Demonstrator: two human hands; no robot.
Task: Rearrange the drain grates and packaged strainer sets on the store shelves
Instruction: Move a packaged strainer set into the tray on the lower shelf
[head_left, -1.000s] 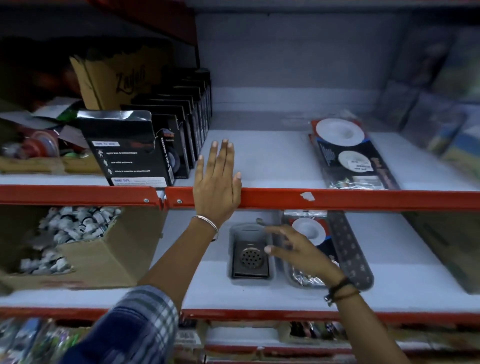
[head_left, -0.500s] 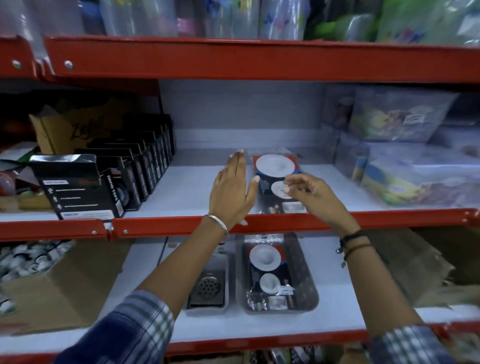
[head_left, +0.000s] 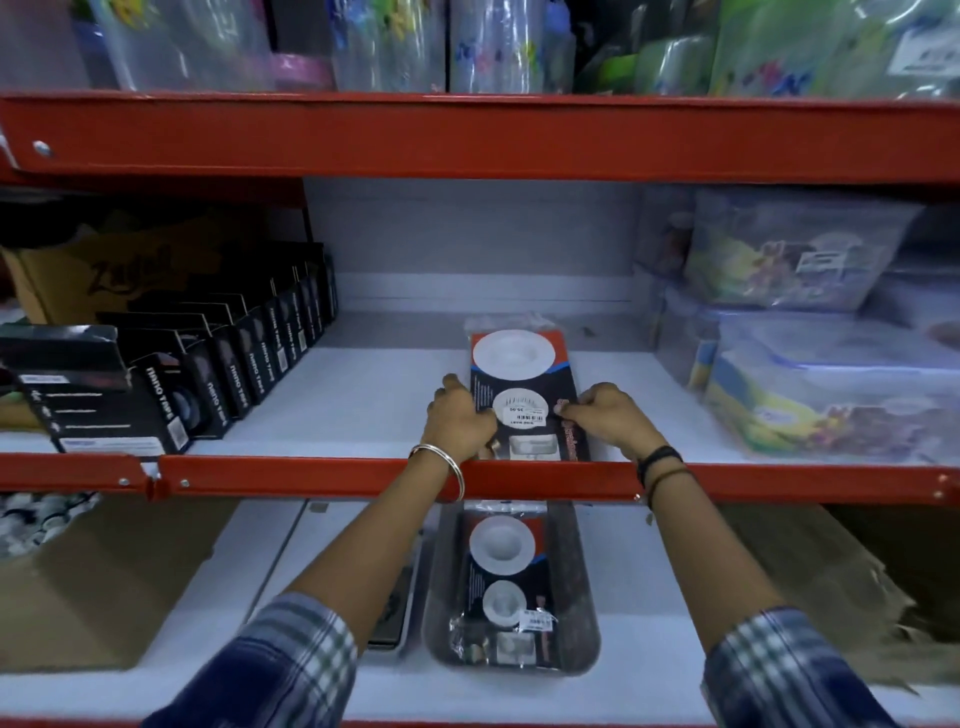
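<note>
My left hand (head_left: 460, 415) clamps the left edge of the strainer pack (head_left: 524, 384) on the middle shelf (head_left: 363, 395); my right hand (head_left: 605, 415) pinches its right edge. The pack's long axis runs away from me, front end at the red rail (head_left: 311, 475), both hands equally near. 0.5 s ago both hands hovered open, apart from it.

A row of black boxes (head_left: 244, 358) stands along the left of the middle shelf, with a brown cardboard box (head_left: 98, 275) behind them. Clear plastic containers (head_left: 810, 332) are stacked at the right. Below left, an open carton (head_left: 78, 587) holds small white items.
</note>
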